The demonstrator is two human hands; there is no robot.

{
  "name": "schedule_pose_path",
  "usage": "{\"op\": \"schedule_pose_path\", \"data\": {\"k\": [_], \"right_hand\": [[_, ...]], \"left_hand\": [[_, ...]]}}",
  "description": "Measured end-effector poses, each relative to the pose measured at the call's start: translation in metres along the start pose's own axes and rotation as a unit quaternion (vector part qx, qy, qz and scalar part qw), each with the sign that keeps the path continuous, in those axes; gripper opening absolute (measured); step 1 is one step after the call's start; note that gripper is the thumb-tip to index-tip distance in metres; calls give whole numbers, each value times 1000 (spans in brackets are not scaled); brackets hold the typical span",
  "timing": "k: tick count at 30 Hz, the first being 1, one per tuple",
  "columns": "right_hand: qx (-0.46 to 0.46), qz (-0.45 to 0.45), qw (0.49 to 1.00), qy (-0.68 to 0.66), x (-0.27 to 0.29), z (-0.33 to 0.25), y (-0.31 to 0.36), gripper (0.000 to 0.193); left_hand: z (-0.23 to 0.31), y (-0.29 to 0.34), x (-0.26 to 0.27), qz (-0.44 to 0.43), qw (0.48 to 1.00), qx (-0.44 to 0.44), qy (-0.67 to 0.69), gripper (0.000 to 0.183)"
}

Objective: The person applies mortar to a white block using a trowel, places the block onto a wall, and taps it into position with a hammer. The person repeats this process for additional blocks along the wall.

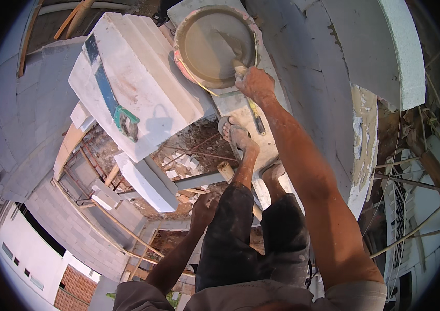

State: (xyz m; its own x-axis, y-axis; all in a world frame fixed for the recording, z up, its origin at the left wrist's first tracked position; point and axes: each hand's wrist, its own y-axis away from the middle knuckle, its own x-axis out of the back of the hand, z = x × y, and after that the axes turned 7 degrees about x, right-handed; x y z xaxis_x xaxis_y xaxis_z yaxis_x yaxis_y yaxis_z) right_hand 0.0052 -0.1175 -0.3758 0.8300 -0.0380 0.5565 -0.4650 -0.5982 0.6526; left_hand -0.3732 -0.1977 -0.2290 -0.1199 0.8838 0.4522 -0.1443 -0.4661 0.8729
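Note:
My right hand [257, 84] is closed around the handle of a trowel [240, 68]. The trowel's blade dips into grey wet mortar [209, 46] inside a round bucket [180, 61] with a yellow handle. My left hand [205, 207] hangs beside my left knee, its fingers curled in and nothing visible in them. Just nearer than the bucket, a yellow and black hand tool [256, 117] lies on the plank, close to my foot.
White blocks [142, 78] are stacked at the left, with a green-handled saw [107, 85] on top. I stand on a narrow, mortar-stained plank [269, 147] above rubble [186, 160]. A block wall [313, 93] runs along the right. Wooden poles [121, 225] stand lower left.

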Motion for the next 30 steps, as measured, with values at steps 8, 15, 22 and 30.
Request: {"op": "schedule_pose_path", "data": {"k": [8, 15, 22, 30], "right_hand": [[-32, -46, 995, -86, 2, 61, 48, 45], [22, -38, 975, -216, -1, 68, 61, 46], [65, -38, 920, -384, 17, 132, 192, 28], [-48, 51, 914, -400, 32, 271, 424, 37]], "left_hand": [[-17, -1, 6, -21, 1000, 17, 3, 33], [17, -12, 34, -25, 997, -72, -2, 29], [1, 8, 55, -20, 995, -68, -72, 23], [-19, 56, 19, -103, 963, -160, -192, 24]]}}
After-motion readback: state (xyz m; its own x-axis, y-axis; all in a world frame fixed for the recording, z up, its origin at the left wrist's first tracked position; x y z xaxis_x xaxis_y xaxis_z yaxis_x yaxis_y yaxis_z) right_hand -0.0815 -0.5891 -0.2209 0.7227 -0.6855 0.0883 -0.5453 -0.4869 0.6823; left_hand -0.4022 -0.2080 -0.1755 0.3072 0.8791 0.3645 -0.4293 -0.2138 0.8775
